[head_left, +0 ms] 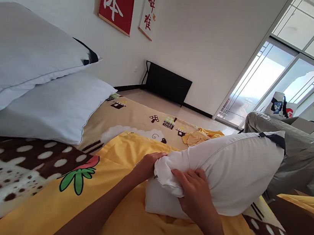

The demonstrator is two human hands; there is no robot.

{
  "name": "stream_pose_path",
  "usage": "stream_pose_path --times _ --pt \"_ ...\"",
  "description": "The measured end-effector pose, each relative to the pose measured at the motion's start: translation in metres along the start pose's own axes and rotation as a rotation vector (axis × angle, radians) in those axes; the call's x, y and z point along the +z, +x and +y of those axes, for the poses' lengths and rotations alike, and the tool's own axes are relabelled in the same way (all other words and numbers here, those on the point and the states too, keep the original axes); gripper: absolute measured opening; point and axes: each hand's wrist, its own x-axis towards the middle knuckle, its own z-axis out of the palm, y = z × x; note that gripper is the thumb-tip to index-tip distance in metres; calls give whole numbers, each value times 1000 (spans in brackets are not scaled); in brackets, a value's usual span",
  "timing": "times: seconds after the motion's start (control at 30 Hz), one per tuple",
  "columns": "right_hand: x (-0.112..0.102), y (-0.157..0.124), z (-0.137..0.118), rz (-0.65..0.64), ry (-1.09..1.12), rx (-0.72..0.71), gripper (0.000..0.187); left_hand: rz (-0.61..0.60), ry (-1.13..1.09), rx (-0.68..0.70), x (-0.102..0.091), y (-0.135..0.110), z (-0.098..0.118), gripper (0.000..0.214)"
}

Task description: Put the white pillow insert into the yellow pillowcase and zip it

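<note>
A plump white pillow (pixel 234 166) with a black strip at its far corner rests on a yellow pillowcase (pixel 120 220) printed with a green and red figure. My left hand (pixel 150 165) grips the pillow's near left edge, its fingers partly hidden behind the bunched cloth. On the same end, my right hand (pixel 193 189) is closed on the pillow, thumb on top and fingers pressed into the fabric. The near end looks gathered and folded between the two hands. Below it, a white part touches the yellow cloth.
Two white pillows (pixel 38 52) lie stacked at the left on a patterned blanket (pixel 136 116). A crumpled yellow cloth (pixel 200 136) sits farther back. Plastic-covered furniture (pixel 293 158) stands at the right. A black folded panel (pixel 167 84) leans on the far wall near glass doors (pixel 260 81).
</note>
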Motion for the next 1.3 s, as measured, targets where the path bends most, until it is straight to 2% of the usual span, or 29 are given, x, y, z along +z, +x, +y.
stream_pose_path --times 0.17,0.3,0.47,0.6,0.83,1.07,1.3 --pt "16 2 -16 -105 -107 -71 68 -27 15 -77 -3 -3 -17 40" --pt "29 -9 -28 -144 -166 -127 74 -64 -53 -89 -4 -3 -29 41" --pt "51 -33 -39 -121 -267 -193 76 -133 -152 -78 2 -4 -40 45" --pt "65 -42 -46 -100 -349 -227 79 -191 -187 -60 2 -7 -38 43" --pt "63 -34 -49 -118 -411 -226 75 -180 -158 -65 1 -5 -34 36" --pt "52 -17 -32 -243 -331 -198 88 -133 -45 -106 7 -11 -39 39" --pt "54 -2 -25 -279 -383 -158 84 -88 110 -163 9 -16 -48 36"
